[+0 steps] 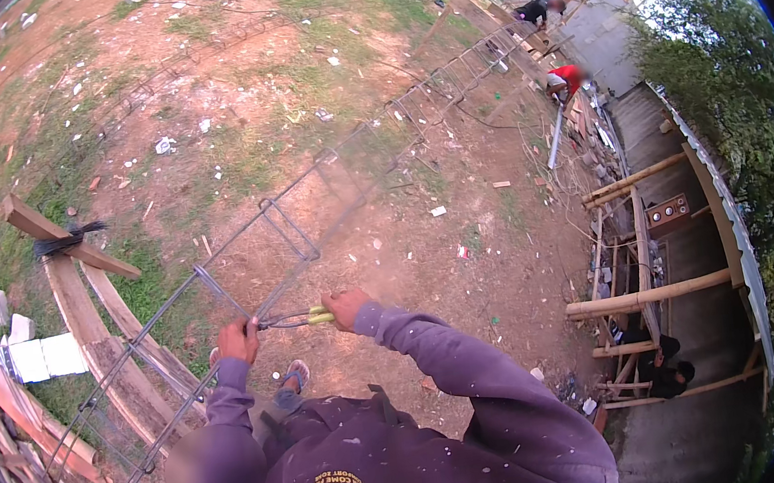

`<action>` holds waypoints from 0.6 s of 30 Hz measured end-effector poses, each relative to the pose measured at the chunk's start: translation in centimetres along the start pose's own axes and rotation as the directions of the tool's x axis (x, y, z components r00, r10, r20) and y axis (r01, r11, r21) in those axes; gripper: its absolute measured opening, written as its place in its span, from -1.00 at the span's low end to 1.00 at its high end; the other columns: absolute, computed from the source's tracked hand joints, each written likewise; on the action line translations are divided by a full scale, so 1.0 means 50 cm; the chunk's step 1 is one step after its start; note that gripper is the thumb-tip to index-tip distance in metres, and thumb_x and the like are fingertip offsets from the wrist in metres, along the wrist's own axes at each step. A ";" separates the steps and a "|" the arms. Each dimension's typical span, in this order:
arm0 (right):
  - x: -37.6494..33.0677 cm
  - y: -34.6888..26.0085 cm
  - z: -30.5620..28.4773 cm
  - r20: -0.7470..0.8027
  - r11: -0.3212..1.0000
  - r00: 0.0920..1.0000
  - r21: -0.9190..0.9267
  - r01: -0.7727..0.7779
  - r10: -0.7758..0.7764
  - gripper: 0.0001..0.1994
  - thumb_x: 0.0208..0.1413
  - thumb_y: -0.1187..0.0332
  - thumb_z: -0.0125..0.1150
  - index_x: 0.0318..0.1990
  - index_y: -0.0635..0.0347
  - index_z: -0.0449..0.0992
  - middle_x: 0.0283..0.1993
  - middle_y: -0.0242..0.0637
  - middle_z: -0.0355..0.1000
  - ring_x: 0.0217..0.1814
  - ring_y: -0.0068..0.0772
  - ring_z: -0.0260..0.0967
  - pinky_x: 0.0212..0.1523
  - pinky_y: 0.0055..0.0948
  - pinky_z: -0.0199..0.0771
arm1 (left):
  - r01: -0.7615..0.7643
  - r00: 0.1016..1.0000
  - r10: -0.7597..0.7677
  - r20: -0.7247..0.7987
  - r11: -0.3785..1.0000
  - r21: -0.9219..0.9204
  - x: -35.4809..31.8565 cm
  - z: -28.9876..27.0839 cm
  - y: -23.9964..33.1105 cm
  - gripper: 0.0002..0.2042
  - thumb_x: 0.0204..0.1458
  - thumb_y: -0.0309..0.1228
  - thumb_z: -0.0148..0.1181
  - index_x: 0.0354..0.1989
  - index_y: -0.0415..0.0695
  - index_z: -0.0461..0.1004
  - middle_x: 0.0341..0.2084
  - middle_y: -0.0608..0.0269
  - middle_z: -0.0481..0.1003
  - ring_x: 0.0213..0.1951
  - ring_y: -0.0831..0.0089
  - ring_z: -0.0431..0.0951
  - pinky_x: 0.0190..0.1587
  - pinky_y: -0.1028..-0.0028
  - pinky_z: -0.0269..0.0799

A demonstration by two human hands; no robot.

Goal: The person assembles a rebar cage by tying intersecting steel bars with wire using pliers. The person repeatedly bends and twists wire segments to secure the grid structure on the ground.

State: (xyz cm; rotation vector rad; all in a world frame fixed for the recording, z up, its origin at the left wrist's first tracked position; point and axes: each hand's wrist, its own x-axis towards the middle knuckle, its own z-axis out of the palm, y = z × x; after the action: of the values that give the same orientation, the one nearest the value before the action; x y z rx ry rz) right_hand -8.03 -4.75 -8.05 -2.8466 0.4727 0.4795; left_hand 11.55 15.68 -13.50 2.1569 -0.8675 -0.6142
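"How many tools are there?"

"One: a grey metal plier-like tool with two yellow-green grips (321, 315). The right hand (347, 309) is closed around the grips; the tool's head meets the near edge of one long grey steel-bar cage (264, 206)."

"And the left hand (238, 341)?"

"Fingers bunched narrow at that edge, beside the tool's head. I can't tell exactly what they pinch."

"Anything underneath?"

"Two long brown wooden planks (79, 300), with one black wire bundle (63, 244) on the short brown wooden beam (36, 221) across their far end."

"Other people?"

"Three: two (565, 78) near the cage's far end, one (659, 368) at right."
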 end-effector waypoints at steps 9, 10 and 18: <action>-0.067 -0.084 -0.019 0.766 0.140 0.591 0.634 -0.761 -0.253 -0.72 0.09 0.14 0.25 -0.43 0.14 0.40 -0.60 -0.43 0.29 -0.60 -0.51 0.29 -0.59 -0.36 0.35 | -0.262 0.854 0.298 -0.427 0.955 0.142 -0.104 0.024 0.051 -0.73 0.07 -0.26 0.17 -0.20 -0.22 0.45 -0.36 0.01 0.49 -0.36 -0.01 0.49 -0.26 0.13 0.38; -0.068 -0.081 -0.017 0.747 0.133 0.606 0.653 -0.746 -0.272 -0.73 0.08 0.16 0.27 -0.42 0.14 0.41 -0.60 -0.43 0.29 -0.61 -0.51 0.28 -0.59 -0.39 0.34 | -0.302 0.800 0.347 -0.489 0.938 0.171 -0.139 0.032 0.056 -0.72 0.08 -0.26 0.18 -0.17 -0.21 0.43 -0.32 0.05 0.49 -0.34 0.03 0.49 -0.24 0.14 0.38; -0.032 -0.036 -0.023 0.761 0.120 0.486 0.582 -0.805 -0.431 -0.73 0.05 0.18 0.31 -0.36 0.18 0.43 -0.59 -0.36 0.36 -0.61 -0.45 0.36 -0.57 -0.40 0.41 | 0.344 0.848 -0.181 0.497 -0.525 -0.778 -0.089 0.186 0.123 -0.60 0.13 -0.05 0.08 -0.14 -0.19 0.43 -0.22 0.16 0.52 -0.16 0.20 0.57 -0.10 0.23 0.48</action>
State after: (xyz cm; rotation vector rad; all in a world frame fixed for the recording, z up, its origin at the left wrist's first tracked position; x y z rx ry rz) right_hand -8.51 -2.94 -6.14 -0.8381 0.6656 1.0383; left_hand 0.27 11.68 -13.93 0.4008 0.5251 -1.1493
